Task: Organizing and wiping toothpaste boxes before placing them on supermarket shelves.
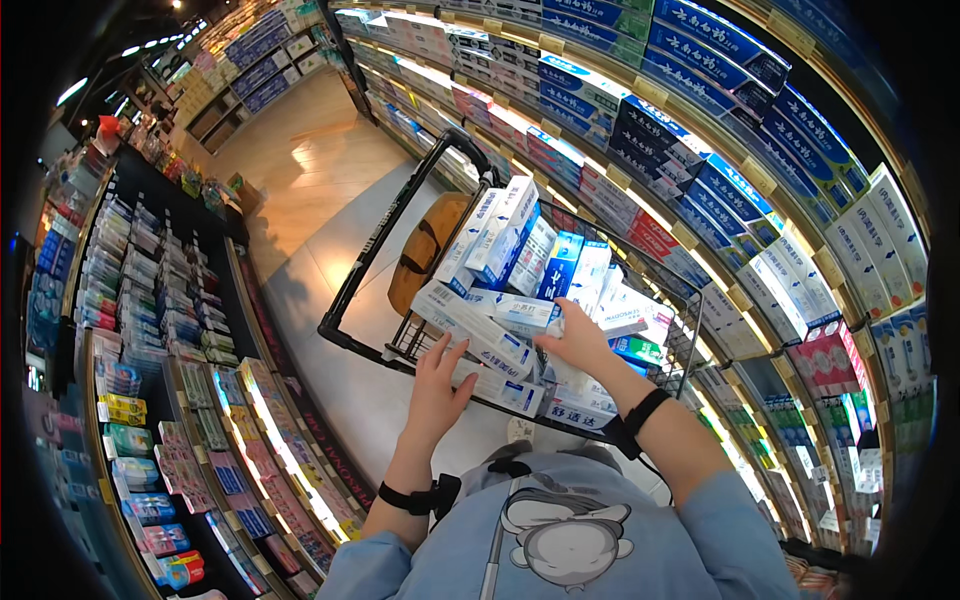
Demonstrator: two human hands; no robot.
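In front of me stands a black wire shopping cart (367,251) heaped with toothpaste boxes. My right hand (581,339) reaches over the heap, its thumb and fingers pinching the end of a white toothpaste box (525,311). My left hand (441,386) is at the cart's near left edge, fingers apart and holding nothing. Its fingertips lie close to a long white toothpaste box (476,330); whether they touch it I cannot tell. More white boxes (506,232) lean at the far left of the heap, beside a dark blue box (561,262).
Shelves of toothpaste boxes (697,67) rise along the cart's right side. Across the aisle, a lower shelf unit (180,367) holds hanging packets and small packages. Pale tiled floor (319,292) lies between, with wood-look flooring (307,135) farther off. Stacked packages (259,56) stand at the far end.
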